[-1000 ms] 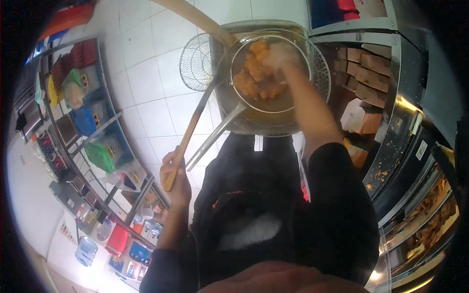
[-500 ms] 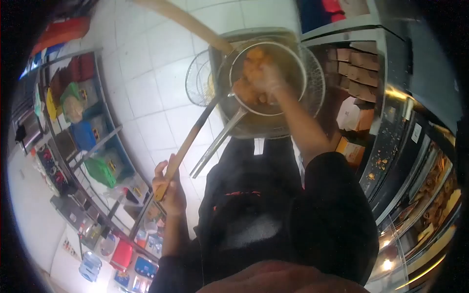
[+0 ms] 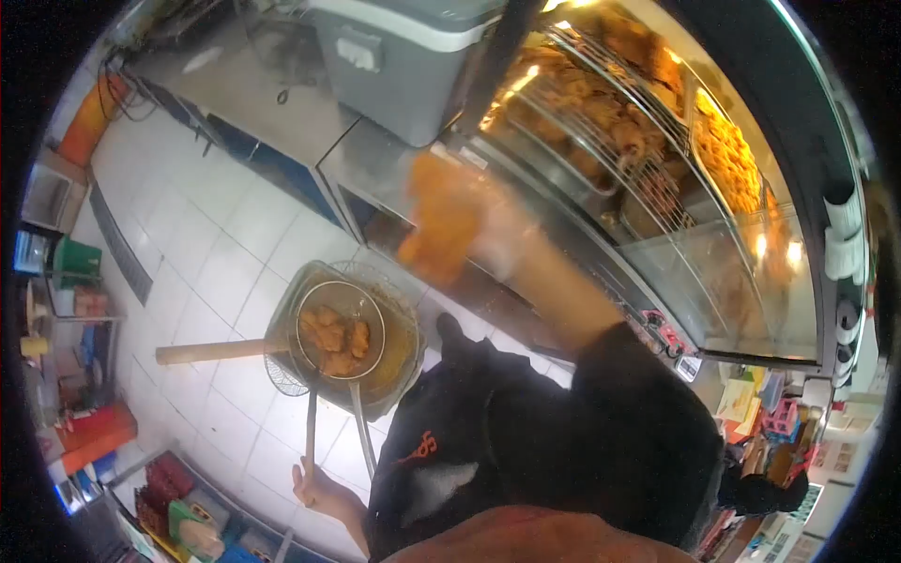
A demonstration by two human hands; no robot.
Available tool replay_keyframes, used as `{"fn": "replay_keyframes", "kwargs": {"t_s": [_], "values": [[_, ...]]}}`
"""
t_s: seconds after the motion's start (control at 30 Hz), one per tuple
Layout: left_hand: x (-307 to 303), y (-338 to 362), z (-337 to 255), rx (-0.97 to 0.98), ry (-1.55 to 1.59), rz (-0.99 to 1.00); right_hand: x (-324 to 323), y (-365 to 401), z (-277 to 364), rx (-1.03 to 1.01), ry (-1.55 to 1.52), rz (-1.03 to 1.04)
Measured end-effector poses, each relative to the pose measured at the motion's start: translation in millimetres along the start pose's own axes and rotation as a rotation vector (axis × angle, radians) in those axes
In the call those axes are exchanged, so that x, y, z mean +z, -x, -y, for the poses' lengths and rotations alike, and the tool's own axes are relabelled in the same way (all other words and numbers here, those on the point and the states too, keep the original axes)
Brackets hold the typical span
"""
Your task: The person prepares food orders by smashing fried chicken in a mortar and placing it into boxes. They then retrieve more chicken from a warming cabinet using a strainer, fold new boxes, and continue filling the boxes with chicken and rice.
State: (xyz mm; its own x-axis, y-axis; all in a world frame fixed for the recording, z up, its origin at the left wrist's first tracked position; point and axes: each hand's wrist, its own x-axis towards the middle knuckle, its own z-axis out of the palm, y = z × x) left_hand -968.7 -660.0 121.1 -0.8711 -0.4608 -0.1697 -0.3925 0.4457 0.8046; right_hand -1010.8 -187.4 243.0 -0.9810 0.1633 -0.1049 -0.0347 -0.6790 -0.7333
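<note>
So the right hand (image 3: 497, 225) is up and out over the floor, fingers closed around some big orange-brown fried pieces (image 3: 439, 220). It's pretty blurry, so I can't tell how many are in there or exactly how the fingers sit. Left hand (image 3: 324, 493) is down low, wrapped around the end of a long, thin wooden handle (image 3: 311, 427).

Up past the left hand there's a round wire strainer with a silver rim (image 3: 384, 324), with more browned fried chunks (image 3: 336, 340) inside. It sits over a boxy metal vat of yellowish oil (image 3: 418, 361), and its shiny metal handle (image 3: 360, 413) slants down just beside the left hand, not gripped. A thick pale wooden handle (image 3: 221, 352) sticks out sideways from the vat, above the left hand.

Beyond the right hand is a grey plastic bin with a white rim (image 3: 394, 80), and to its right a lit glass case full of fried food (image 3: 718, 272).
</note>
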Motion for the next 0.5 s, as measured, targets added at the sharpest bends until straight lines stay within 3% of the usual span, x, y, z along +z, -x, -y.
{"fn": "replay_keyframes", "kwargs": {"t_s": [0.1, 0.13, 0.17, 0.2, 0.23, 0.27, 0.33, 0.4, 0.5], "values": [[9.1, 4.4, -21.2, 0.081, -0.147, -0.005, 22.2, 48.2, 104.9, -0.448, -0.042, -0.231], [6.9, 6.9, -22.5, 0.137, -0.155, -0.016, 23.4, 62.1, 133.9, -0.500, 0.019, -0.317], [6.1, 8.6, -24.5, 0.194, -0.164, -0.022, 32.7, 72.0, 157.7, -0.561, 0.030, -0.533], [6.5, 12.5, -27.6, 0.247, -0.171, -0.032, -13.0, 70.7, 180.3, -0.763, 0.560, -0.717], [20.3, 18.6, -40.8, 0.247, -0.147, -0.034, -51.3, 59.3, 202.5, -0.766, 0.542, -0.732], [23.1, 13.9, -34.9, 0.260, -0.142, -0.032, -70.8, 52.8, 225.9, -0.777, 0.387, -0.744], [34.0, -4.0, -14.8, 0.226, 0.196, -0.028, -99.4, 36.9, 263.3, -0.784, 0.080, -0.748], [38.5, 0.0, -29.6, 0.216, 0.162, -0.033, -113.8, 32.8, 280.4, -0.770, -0.220, -0.738], [39.4, -9.7, -16.3, 0.268, 0.157, -0.016, -119.3, 12.4, 299.6, -0.810, -0.278, -0.743]]}}
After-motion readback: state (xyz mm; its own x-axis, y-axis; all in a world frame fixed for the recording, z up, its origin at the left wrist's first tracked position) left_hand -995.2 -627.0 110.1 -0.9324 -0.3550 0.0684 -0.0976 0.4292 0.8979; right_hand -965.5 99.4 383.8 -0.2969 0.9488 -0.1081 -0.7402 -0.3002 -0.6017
